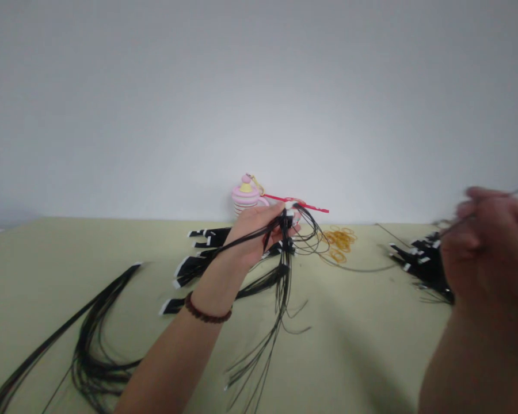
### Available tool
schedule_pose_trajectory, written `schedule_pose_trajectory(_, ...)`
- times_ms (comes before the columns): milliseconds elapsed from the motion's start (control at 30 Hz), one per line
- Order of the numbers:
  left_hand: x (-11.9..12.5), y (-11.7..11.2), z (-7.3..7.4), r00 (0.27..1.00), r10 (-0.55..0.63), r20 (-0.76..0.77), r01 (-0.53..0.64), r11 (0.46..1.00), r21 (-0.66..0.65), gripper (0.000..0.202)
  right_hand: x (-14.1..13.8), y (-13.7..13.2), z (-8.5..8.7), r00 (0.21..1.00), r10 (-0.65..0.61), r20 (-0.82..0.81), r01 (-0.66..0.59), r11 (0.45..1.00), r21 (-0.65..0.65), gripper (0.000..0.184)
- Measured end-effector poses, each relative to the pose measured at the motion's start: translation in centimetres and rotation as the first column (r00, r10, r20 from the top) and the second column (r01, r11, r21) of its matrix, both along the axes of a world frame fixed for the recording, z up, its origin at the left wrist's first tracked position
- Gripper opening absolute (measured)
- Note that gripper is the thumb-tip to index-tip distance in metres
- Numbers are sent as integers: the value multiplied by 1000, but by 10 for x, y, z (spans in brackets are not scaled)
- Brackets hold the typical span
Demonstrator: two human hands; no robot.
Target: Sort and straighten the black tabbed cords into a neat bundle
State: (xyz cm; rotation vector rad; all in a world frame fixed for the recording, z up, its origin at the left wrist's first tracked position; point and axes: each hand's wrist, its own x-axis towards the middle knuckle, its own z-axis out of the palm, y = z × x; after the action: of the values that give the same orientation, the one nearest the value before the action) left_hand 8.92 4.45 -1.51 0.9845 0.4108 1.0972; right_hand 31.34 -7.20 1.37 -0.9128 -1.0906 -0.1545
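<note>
My left hand (259, 230) is closed around a bundle of thin black wires (282, 293), with a white end piece near the fingertips. Loose ends hang below that hand towards the table, and some strands loop out to its right. One long black wire (362, 270) sags across to my right hand (492, 241), which is raised at the right and smeared by motion. Its fingers are closed on this wire, and a length of it sticks out past them to the right edge.
Black wire bundles with white ends (190, 267) lie behind my left forearm, with more wire bundles (429, 264) at right. A long bundle (86, 333) curves at left. Yellow rubber bands (339, 238), a pink cup (245, 198) and a red strip (315, 207) are near the wall.
</note>
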Motion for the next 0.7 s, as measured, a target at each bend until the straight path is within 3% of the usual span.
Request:
schedule_pose_trajectory(100, 0, -5, 2, 1000, 16, -4, -16, 1000, 1, 15, -39, 13, -11, 993, 117, -15, -118, 981, -155, 15)
schedule_pose_trajectory(167, 0, -7, 3, 1000, 21, -11, -21, 1000, 3, 15, -60, 21, -21, 984, 134, 117, -98, 957, -273, 6)
schedule_pose_trajectory(267, 0, -10, 3, 999, 26, -29, -25, 1000, 10, 16, -79, 29, -31, 945, 142, 295, -33, 937, -347, 16)
schedule_pose_trajectory(467, 2, -13, 4, 996, 23, -81, -22, 1000, 10, 19, -83, 35, -35, 930, 222, 293, -66, 885, -462, 19)
schedule_pose_trajectory(700, 5, -17, 6, 991, 60, -118, -58, 998, 25, 20, -82, 35, -34, 946, 208, 249, -49, 851, -523, 20)
